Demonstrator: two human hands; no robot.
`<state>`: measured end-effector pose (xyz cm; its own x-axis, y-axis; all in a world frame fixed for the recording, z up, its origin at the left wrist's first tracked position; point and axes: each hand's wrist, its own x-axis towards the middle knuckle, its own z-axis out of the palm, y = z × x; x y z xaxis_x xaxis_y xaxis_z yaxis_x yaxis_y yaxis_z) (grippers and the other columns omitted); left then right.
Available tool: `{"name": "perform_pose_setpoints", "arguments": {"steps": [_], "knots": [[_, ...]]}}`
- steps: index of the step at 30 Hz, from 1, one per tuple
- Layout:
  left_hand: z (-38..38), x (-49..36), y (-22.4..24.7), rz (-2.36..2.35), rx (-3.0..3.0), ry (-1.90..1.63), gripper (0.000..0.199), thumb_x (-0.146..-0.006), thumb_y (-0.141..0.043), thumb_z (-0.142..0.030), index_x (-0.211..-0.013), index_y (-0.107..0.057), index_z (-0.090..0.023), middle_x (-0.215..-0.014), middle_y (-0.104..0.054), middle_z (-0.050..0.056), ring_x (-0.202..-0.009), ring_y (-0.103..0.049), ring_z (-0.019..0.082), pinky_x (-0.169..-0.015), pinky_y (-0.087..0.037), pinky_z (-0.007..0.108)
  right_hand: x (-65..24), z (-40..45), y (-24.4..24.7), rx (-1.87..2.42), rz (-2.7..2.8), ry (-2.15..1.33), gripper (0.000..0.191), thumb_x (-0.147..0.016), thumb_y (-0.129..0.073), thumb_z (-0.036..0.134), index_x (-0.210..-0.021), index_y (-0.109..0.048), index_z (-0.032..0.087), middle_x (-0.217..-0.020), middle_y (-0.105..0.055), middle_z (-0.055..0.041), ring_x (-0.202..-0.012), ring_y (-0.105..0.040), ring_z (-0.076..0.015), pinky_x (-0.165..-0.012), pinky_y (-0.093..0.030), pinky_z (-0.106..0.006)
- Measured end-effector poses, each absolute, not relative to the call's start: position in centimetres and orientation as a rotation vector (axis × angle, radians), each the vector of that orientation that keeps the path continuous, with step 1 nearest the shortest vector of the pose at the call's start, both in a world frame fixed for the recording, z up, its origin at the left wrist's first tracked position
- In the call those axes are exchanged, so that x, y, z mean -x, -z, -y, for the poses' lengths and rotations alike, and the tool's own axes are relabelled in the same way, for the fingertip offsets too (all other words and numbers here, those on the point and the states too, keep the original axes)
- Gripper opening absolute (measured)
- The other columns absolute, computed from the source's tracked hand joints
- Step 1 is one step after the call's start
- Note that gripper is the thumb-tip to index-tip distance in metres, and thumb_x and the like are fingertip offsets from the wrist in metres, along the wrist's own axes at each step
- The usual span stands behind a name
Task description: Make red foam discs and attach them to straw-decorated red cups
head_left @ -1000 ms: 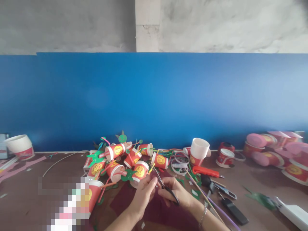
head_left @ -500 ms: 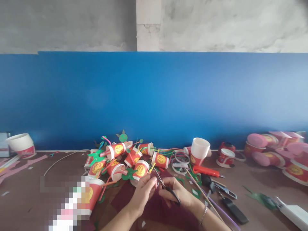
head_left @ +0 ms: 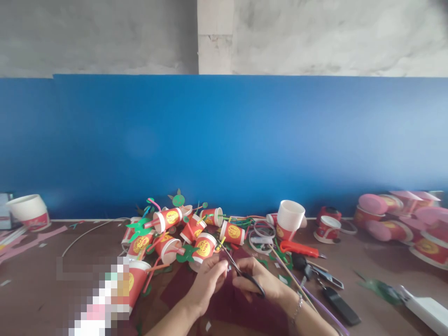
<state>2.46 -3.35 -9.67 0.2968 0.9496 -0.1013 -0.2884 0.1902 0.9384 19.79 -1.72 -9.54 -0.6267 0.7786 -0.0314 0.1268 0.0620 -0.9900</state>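
My right hand (head_left: 257, 278) grips a pair of black-handled scissors (head_left: 252, 283), whose blades point up and left past my left fingertips. My left hand (head_left: 209, 281) is closed in a pinch just left of the blades. Between its fingers a tiny white bit shows, too small to name. Below both hands lies dark maroon paper (head_left: 178, 284). Just beyond them, several red paper cups (head_left: 203, 246) with yellow emblems lie heaped with straws and green paper cut-outs (head_left: 188, 253).
Right of my hands are an orange-red utility knife (head_left: 300, 248), keys with a black fob (head_left: 340, 305), a thin stick and a purple strip. A tall white cup stack (head_left: 291, 214) stands behind. Pink-topped cups (head_left: 374, 205) sit far right, a blue wall panel (head_left: 224, 144) at the back.
The scissors and my right hand have shifted very slightly to the right. My left hand keeps its pinch, and the view has drifted a little.
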Motion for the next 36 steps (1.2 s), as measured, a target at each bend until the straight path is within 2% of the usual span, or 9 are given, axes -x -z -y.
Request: {"name": "perform_pose_setpoints", "arguments": {"steps": [5, 7, 10, 15, 21, 26, 32, 36], "knots": [[3.4, -2.2, 9.5, -0.826, -0.998, -1.019, 0.045, -0.065, -0.068, -0.051, -0.054, -0.037, -0.020, -0.043, -0.024, -0.011, -0.040, -0.014, 0.004, -0.044, -0.009, 0.022, -19.8, 1.8, 9.5, 0.891, 1.829, -1.618, 0.032, -0.075, -0.068, 0.043, -0.070, -0.057, 0.013, -0.045, -0.053, 0.0052, -0.039, -0.046, -0.0059, -0.040, -0.029, -0.015], [3.4, -2.3, 9.4, -0.799, -0.994, -1.025, 0.045, -0.066, -0.068, -0.049, -0.053, -0.036, -0.020, -0.043, -0.022, -0.012, -0.040, -0.011, 0.004, -0.044, -0.006, 0.023, -19.7, 1.8, 9.5, 0.912, 1.831, -1.605, 0.033, -0.075, -0.068, 0.043, -0.067, -0.055, 0.013, -0.043, -0.052, 0.0054, -0.038, -0.045, -0.0058, -0.039, -0.029, -0.015], [3.4, -2.4, 9.5, -0.795, -0.974, -1.057, 0.047, -0.065, -0.069, -0.051, -0.053, -0.037, -0.020, -0.045, -0.025, -0.011, -0.041, -0.015, 0.004, -0.045, -0.008, 0.022, -19.5, 1.8, 9.5, 0.940, 1.821, -1.585, 0.033, -0.074, -0.069, 0.043, -0.068, -0.055, 0.014, -0.043, -0.051, 0.0057, -0.037, -0.044, -0.0056, -0.039, -0.029, -0.015], [3.4, -2.7, 9.8, -0.889, -0.975, -1.113, 0.045, -0.066, -0.067, -0.060, -0.064, -0.052, -0.017, -0.046, -0.027, -0.011, -0.044, -0.019, 0.006, -0.047, -0.012, 0.022, -19.4, 1.8, 9.6, 0.913, 1.789, -1.580, 0.033, -0.075, -0.068, 0.043, -0.070, -0.055, 0.014, -0.043, -0.052, 0.0058, -0.038, -0.045, -0.0060, -0.038, -0.028, -0.015], [3.5, -2.6, 9.4, -0.840, -1.034, -1.088, 0.045, -0.066, -0.068, -0.057, -0.059, -0.048, -0.017, -0.054, -0.043, -0.006, -0.049, -0.030, 0.007, -0.050, -0.018, 0.022, -19.4, 2.0, 9.2, 0.909, 1.813, -1.582, 0.033, -0.076, -0.066, 0.045, -0.073, -0.057, 0.014, -0.046, -0.054, 0.0051, -0.040, -0.046, -0.0062, -0.040, -0.028, -0.016], [3.5, -2.4, 9.3, -0.837, -1.041, -1.059, 0.045, -0.067, -0.067, -0.057, -0.058, -0.044, -0.018, -0.047, -0.030, -0.010, -0.045, -0.021, 0.006, -0.047, -0.012, 0.023, -19.7, 2.1, 9.1, 0.912, 1.855, -1.591, 0.034, -0.076, -0.067, 0.044, -0.066, -0.055, 0.014, -0.043, -0.051, 0.0057, -0.037, -0.042, -0.0051, -0.040, -0.027, -0.016], [3.4, -2.2, 9.4, -0.777, -1.052, -1.030, 0.041, -0.069, -0.066, -0.051, -0.057, -0.043, -0.019, -0.045, -0.026, -0.011, -0.041, -0.014, 0.004, -0.044, -0.007, 0.024, -20.0, 2.2, 8.6, 0.926, 1.860, -1.643, 0.032, -0.073, -0.070, 0.043, -0.067, -0.055, 0.015, -0.044, -0.053, 0.0055, -0.038, -0.044, -0.0060, -0.041, -0.029, -0.017], [3.4, -2.3, 9.5, -0.788, -1.024, -1.028, 0.044, -0.070, -0.066, -0.054, -0.057, -0.043, -0.019, -0.043, -0.021, -0.013, -0.038, -0.010, 0.004, -0.043, -0.004, 0.025, -19.9, 2.1, 8.8, 0.949, 1.825, -1.657, 0.034, -0.071, -0.071, 0.045, -0.068, -0.056, 0.015, -0.043, -0.052, 0.0060, -0.037, -0.044, -0.0063, -0.040, -0.028, -0.017]]}}
